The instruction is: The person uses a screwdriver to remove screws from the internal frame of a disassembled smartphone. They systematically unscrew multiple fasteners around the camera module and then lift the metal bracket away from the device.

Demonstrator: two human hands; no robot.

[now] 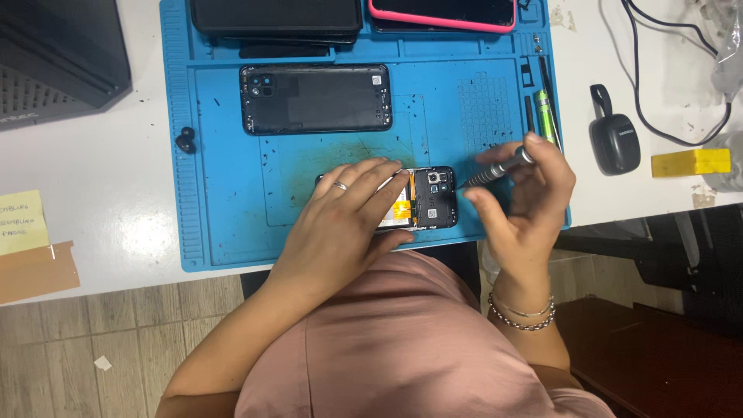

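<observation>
The opened smartphone point(422, 200) lies face down just below the middle of the frame, on the lower part of the blue repair mat point(224, 232), with its back shell off so the circuit board, camera module and a strip of orange and yellow flex show at its right end. Your left hand point(348, 213) lies flat across the phone's left and middle portion, fingers spread and pressed down rather than curled, which looks meant to pin the body against the mat so it cannot slide or twist. Your right hand point(526, 197) is closed on the precision screwdriver point(499, 168), thumb and fingertips pinching its knurled silver shaft, the tip slanting down and left to just beside the phone's right edge; whether it touches a screw is too small to tell. The slim grip near the top of the shaft suits turning it between the fingers. Above the phone, in the upper centre of the mat, the removed black back cover point(316, 98) rests inside up, set apart from the work. At the top edge sit a black phone point(275, 15) and a pink-cased phone point(443, 14). A green-handled tool point(546, 116) lies in the mat's right-hand tray, near your right hand. Right of the mat, on the white table point(101, 178), stand a black earbud case point(614, 139) and a yellow block point(690, 162).
</observation>
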